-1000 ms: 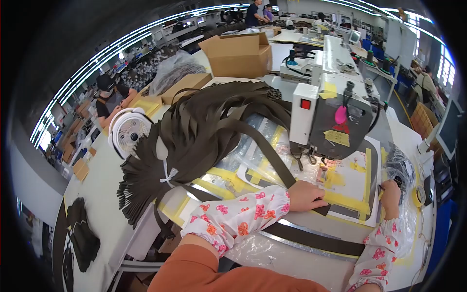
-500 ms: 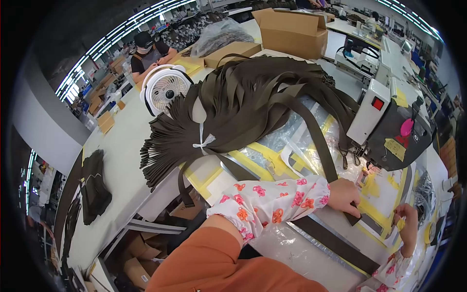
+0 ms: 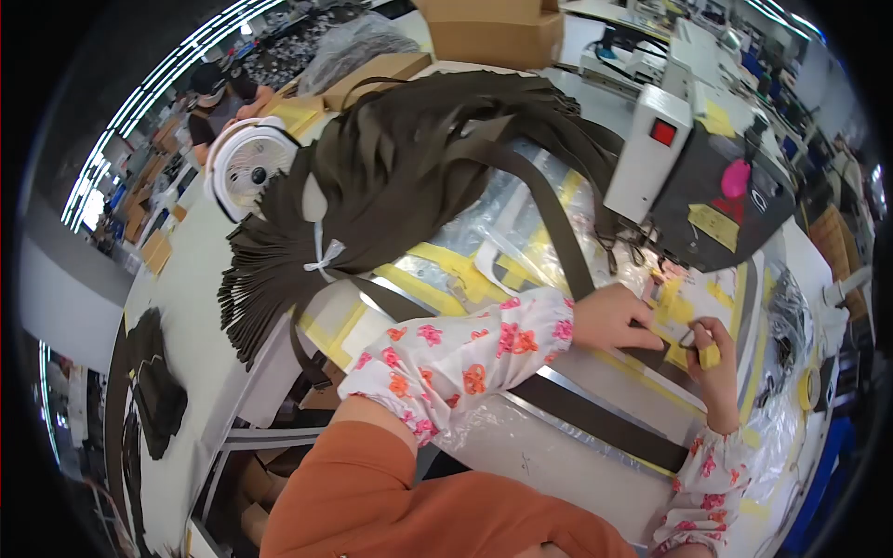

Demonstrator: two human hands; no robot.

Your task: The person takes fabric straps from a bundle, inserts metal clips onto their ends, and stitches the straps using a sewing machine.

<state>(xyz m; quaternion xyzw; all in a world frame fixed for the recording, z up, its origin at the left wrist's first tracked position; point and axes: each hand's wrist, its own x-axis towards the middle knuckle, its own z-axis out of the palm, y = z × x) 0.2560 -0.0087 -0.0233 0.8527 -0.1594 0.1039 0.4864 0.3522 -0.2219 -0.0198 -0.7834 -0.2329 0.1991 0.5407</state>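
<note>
My left hand point(image 3: 609, 319) is closed on the end of a dark olive webbing strap point(image 3: 549, 214), just in front of the sewing machine point(image 3: 721, 186). This strap runs down from a big bundle of straps point(image 3: 400, 177) bound with a white tie point(image 3: 324, 256). To its right, my right hand point(image 3: 716, 381) pinches a small yellow piece point(image 3: 710, 357) with a thin metal loop; its exact kind is unclear. The two hands are close together but apart. Another flat strap point(image 3: 605, 423) lies across the table nearer my body.
A white fan point(image 3: 249, 172) stands at the left, with a person point(image 3: 209, 107) behind it. Cardboard boxes point(image 3: 493, 33) are at the back. Dark folded straps point(image 3: 156, 386) lie on the left table edge. A yellow tape roll point(image 3: 809, 389) sits at the right.
My right hand has risen and come closer to my left hand, now showing the yellow piece with its metal loop. My view has shifted, so the scene sits further left and higher.
</note>
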